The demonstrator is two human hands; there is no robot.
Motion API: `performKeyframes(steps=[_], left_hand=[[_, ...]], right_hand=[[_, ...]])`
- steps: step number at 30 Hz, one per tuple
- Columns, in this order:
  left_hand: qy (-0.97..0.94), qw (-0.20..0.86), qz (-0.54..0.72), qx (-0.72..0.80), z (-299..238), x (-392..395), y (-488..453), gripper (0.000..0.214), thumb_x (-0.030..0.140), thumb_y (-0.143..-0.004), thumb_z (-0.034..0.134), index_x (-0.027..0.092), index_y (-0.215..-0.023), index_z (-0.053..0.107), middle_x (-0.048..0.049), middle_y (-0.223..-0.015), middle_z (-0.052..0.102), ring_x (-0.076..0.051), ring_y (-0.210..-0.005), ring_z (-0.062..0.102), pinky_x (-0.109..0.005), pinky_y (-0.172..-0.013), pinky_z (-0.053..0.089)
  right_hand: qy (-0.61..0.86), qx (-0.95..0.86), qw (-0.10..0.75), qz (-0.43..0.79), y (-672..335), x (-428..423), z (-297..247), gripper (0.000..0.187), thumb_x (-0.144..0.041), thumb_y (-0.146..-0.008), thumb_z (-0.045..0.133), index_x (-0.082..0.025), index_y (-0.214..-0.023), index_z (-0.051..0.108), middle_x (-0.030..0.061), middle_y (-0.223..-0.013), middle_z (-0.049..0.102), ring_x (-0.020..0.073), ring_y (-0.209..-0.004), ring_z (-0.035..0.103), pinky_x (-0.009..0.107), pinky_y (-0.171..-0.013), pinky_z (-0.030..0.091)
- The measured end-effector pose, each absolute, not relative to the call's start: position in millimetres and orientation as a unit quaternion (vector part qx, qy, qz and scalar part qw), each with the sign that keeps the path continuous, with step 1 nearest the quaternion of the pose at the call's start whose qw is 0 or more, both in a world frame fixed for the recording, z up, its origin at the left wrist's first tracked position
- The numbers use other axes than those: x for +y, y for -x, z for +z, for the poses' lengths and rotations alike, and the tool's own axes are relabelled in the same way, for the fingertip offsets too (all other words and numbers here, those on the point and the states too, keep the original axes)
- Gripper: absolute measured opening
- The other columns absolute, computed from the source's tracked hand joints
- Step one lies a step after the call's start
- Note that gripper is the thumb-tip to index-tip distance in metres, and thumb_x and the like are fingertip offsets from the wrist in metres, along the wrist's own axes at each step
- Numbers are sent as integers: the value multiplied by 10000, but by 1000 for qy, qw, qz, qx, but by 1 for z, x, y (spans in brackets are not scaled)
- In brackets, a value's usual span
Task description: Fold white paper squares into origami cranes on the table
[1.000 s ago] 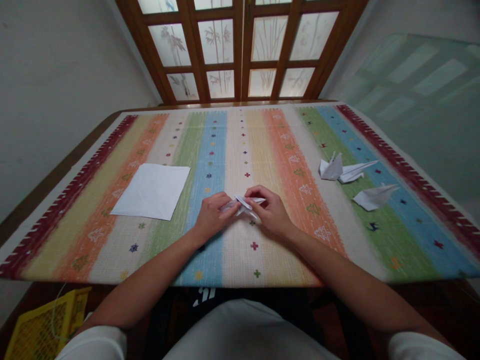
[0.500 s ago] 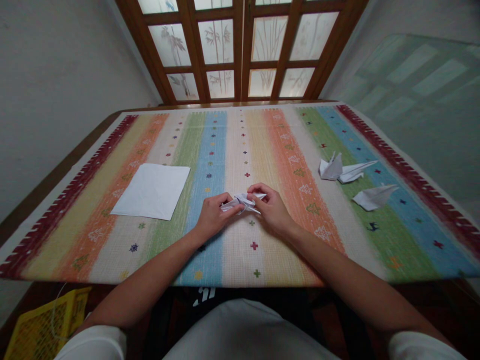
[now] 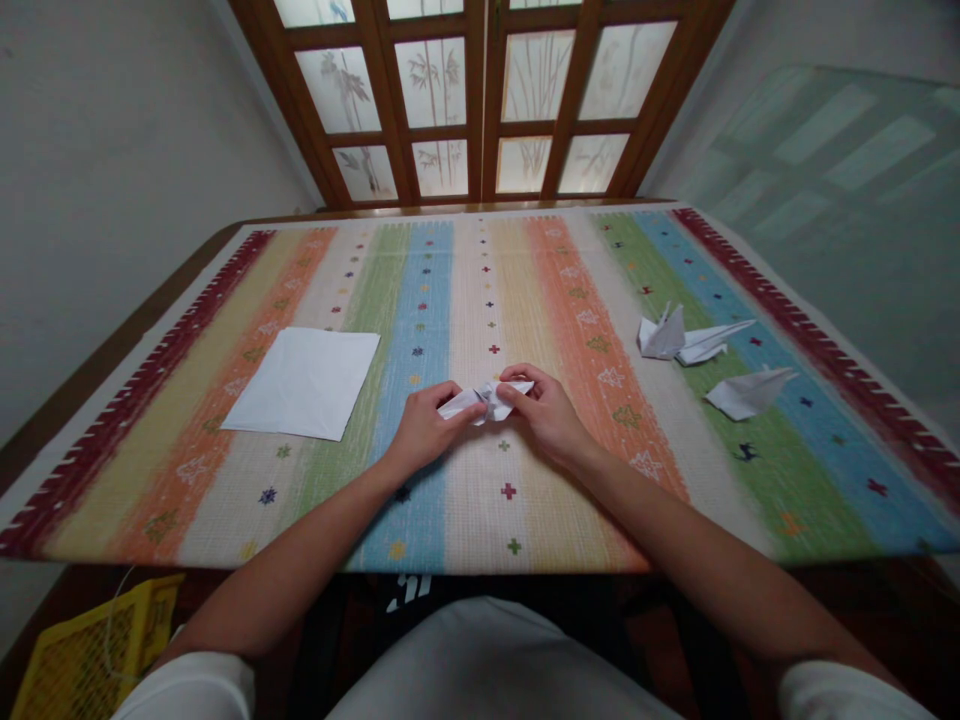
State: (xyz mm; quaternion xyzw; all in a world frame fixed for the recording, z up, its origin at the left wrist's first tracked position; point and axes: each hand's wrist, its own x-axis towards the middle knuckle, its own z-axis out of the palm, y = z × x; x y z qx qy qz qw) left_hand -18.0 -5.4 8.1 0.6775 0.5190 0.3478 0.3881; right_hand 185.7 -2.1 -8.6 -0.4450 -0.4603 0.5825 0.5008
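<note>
Left hand and right hand pinch opposite ends of a folded paper piece above the counter; fingers of both are clenched on it.

The tablecloth runs in stripes of dark red, yellow, orange, cream, green and blue, dotted with small crosses and trees. The folded paper at its middle, the flat sheet at left and the folded figures at right are white. The near-left crate is yellow.
</note>
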Motion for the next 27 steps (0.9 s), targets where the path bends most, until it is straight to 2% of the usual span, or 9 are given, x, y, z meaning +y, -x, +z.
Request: performKeyframes(steps=[4,7,12,15,18,21,23,27], left_hand=[[-672,410,343,512,6,-3,20,396,532,-867,730,199,-695,602,24,-633,559,-144,-594,455,-284,-582,302],[-656,414,383,501,6,-1,20,330,472,-810,789,205,-761,602,31,-685,587,-145,-630,482,-277,-621,347],[-642,409,424,491,7,0,20,372,431,-752,850,210,-712,553,54,-653,527,-129,-606,432,-272,-613,340],[-635,429,430,476,7,-1,20,402,429,-733,874,207,-686,543,58,-636,520,-118,-586,417,-266,-595,337],[-626,436,438,476,6,-1,20,410,426,-720,891,201,-672,552,60,-619,518,-110,-574,421,-257,-577,337],[-612,444,442,483,6,-2,20,381,409,-724,891,196,-696,577,62,-609,522,-104,-558,446,-244,-553,354],[-596,475,439,475,6,-3,20,349,416,-757,867,196,-748,597,54,-641,558,-107,-544,489,-239,-528,392],[-564,540,452,431,6,-6,17,346,497,-845,796,200,-852,618,12,-812,628,-151,-651,629,-285,-568,557]], right_hand=[[440,-430,501,609,-187,-1,-11,405,-461,-702,941,-235,-955,720,-20,-827,668,130,-676,574,266,-643,466],[433,-398,503,633,-187,0,-12,432,-433,-654,978,-232,-944,728,-23,-830,666,127,-694,581,267,-670,488],[395,-349,489,695,-187,0,-12,501,-452,-574,1036,-226,-884,714,-11,-857,694,142,-773,643,283,-749,549],[390,-356,464,711,-189,0,-11,502,-486,-583,1038,-217,-850,709,-14,-800,681,132,-722,629,263,-676,542],[397,-362,447,715,-191,0,-11,494,-490,-582,1037,-206,-831,719,-23,-743,663,106,-629,575,225,-553,478],[406,-350,455,711,-192,1,-11,511,-442,-520,1057,-207,-842,736,-14,-786,699,113,-656,607,233,-579,510],[410,-358,464,699,-192,1,-10,496,-408,-512,1056,-211,-844,745,-8,-814,717,126,-696,639,259,-640,546],[413,-446,476,635,-191,-1,-6,369,-373,-608,1010,-222,-836,763,-2,-812,717,149,-722,648,301,-679,550]])
